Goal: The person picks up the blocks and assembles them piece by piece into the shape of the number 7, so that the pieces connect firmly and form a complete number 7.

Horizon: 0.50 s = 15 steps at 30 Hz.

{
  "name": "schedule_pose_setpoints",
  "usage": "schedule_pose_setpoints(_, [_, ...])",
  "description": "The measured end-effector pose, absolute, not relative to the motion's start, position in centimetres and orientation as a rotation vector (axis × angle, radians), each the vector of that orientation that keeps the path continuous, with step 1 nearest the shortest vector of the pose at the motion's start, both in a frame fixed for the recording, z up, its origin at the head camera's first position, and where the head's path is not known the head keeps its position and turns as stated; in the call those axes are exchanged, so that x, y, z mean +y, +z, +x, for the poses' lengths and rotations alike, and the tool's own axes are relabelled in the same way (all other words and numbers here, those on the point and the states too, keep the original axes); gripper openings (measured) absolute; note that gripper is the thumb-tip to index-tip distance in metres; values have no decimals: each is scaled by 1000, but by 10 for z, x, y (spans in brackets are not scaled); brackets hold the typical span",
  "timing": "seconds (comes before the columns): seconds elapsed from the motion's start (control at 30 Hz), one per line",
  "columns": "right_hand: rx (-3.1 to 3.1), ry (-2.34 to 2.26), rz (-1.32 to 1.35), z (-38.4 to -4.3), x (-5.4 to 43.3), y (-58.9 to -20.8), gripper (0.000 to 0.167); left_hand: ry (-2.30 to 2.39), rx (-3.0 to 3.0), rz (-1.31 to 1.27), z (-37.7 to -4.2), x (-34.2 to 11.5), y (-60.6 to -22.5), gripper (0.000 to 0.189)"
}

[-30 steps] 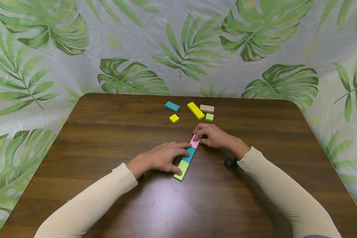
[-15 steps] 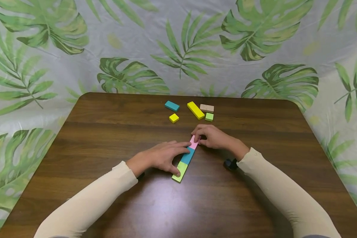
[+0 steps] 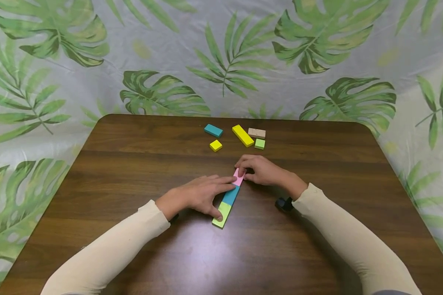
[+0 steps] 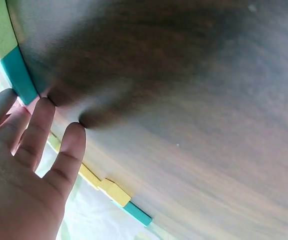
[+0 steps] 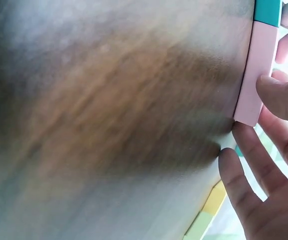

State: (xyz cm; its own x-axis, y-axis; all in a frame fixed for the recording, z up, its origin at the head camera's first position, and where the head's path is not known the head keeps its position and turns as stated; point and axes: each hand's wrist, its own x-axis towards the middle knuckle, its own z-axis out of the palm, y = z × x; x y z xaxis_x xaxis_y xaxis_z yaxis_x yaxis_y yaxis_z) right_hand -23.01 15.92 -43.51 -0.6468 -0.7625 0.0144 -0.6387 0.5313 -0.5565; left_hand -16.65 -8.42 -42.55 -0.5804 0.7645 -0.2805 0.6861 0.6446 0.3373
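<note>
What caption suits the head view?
Left hand and right hand touch a row of green, blue and pink blocks; five loose blocks lie beyond.

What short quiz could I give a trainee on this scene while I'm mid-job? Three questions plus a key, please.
1. Which colour is the middle block in the three-block row? (a) pink (b) blue (c) green
2. True or false: the right hand touches the pink block.
3. How many loose blocks lie beyond the row, toward the back of the table?

Key:
1. b.
2. True.
3. Five: the far blue block, small yellow block, long yellow block, light brown block and small green block.
</note>
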Motion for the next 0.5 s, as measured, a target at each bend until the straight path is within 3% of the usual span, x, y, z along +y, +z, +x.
schedule_pose_setpoints(0.5, [2546,-766,-1190,-230,160,-434,14,293,2470,1172,-168,-85,-428,92])
